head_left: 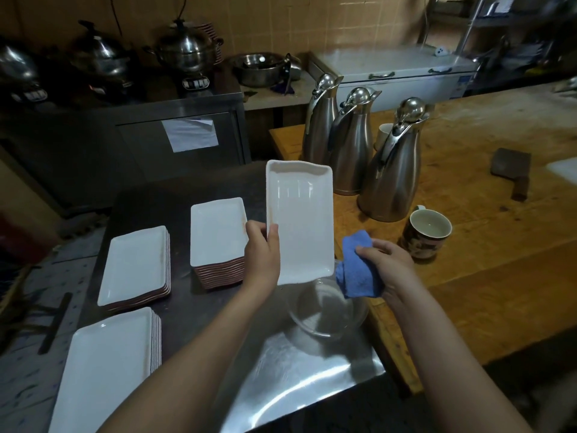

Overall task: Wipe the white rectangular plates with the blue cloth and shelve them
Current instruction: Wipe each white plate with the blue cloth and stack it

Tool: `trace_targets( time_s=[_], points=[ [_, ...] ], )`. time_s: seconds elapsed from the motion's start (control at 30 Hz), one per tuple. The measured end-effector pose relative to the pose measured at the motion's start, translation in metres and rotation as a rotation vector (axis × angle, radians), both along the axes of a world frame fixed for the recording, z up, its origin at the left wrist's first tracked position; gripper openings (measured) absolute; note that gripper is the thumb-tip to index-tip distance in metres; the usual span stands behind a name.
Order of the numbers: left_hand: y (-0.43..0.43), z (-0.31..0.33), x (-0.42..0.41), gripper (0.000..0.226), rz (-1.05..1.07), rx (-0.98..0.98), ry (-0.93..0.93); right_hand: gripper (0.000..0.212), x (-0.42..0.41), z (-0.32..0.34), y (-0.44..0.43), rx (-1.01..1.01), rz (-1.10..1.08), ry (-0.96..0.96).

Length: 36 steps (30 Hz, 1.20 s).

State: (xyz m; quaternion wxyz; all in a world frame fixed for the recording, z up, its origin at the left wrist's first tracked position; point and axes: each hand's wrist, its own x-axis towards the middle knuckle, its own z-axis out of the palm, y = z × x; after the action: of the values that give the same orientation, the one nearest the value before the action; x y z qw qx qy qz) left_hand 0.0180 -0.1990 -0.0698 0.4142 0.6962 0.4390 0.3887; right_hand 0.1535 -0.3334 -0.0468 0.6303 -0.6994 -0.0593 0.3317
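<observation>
While the left grip [260, 245] pinches a white plate [299, 220] by its left long rim, thumb on the inner face and fingers behind, the right grip [387, 260] is closed around a bunched blue cloth [356, 270] just beside the plate's near right corner; whether cloth and plate touch cannot be told. The plate is held in the air above a steel table [296, 376], its hollow face turned to the camera. Its long axis runs away from the person, with the near short end low over a glass bowl [327, 310] and the far short end raised toward three steel jugs [396, 170].

Whether the clear bowl holds any water cannot be told. It sits near the steel table's right edge, close against a wooden table [499, 260]. A mug [427, 232] stands on the wood just beyond the right grip, its inside pale and its contents unclear.

Three stacks of white plates lie face up to the left: a far stack [217, 232] just beside the left grip, a middle stack [134, 264] and a near stack [106, 370]. Strips of bare steel separate them, and a broad bare patch lies between the forearms. A cleaver [512, 170] rests on the wood, well apart from the jugs.
</observation>
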Motion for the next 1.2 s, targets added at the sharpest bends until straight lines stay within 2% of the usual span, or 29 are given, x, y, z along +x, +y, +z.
trace_targets(
  time_s=[0.13,0.3,0.47,0.63,0.7,0.77,0.87,1.0,1.1,1.2],
  points=[
    [-0.003,-0.009,-0.003,0.018,0.0,-0.142,0.009,0.02,-0.004,-0.001,0.004,0.016,0.004,0.04],
    [0.006,-0.005,-0.018,0.017,0.164,-0.455,-0.176,0.012,-0.021,0.023,0.021,0.119,0.066,0.08],
    [0.02,0.013,-0.071,0.024,0.189,-0.632,-0.336,0.015,-0.076,0.052,0.065,0.196,0.35,0.062],
    [0.033,0.025,-0.144,0.033,0.259,-0.759,-0.461,0.015,-0.169,0.05,0.116,0.144,0.637,0.049],
    [0.035,0.025,-0.178,0.036,0.264,-0.754,-0.505,0.018,-0.205,0.043,0.131,0.08,0.681,-0.072],
    [0.039,0.026,-0.212,0.036,0.258,-0.758,-0.526,0.025,-0.237,0.038,0.144,0.022,0.726,-0.284],
    [0.045,0.031,-0.259,0.031,0.295,-0.771,-0.577,0.039,-0.278,0.037,0.158,-0.041,0.807,-0.688],
    [0.054,0.041,-0.305,0.035,0.298,-0.773,-0.595,0.042,-0.325,0.037,0.168,-0.095,0.848,-1.204],
    [0.062,0.044,-0.327,0.031,0.303,-0.726,-0.605,0.045,-0.355,0.032,0.172,-0.083,1.066,-1.416],
    [0.066,0.042,-0.337,0.023,0.299,-0.638,-0.574,0.054,-0.379,0.023,0.176,-0.076,1.271,-1.483]
  ],
)
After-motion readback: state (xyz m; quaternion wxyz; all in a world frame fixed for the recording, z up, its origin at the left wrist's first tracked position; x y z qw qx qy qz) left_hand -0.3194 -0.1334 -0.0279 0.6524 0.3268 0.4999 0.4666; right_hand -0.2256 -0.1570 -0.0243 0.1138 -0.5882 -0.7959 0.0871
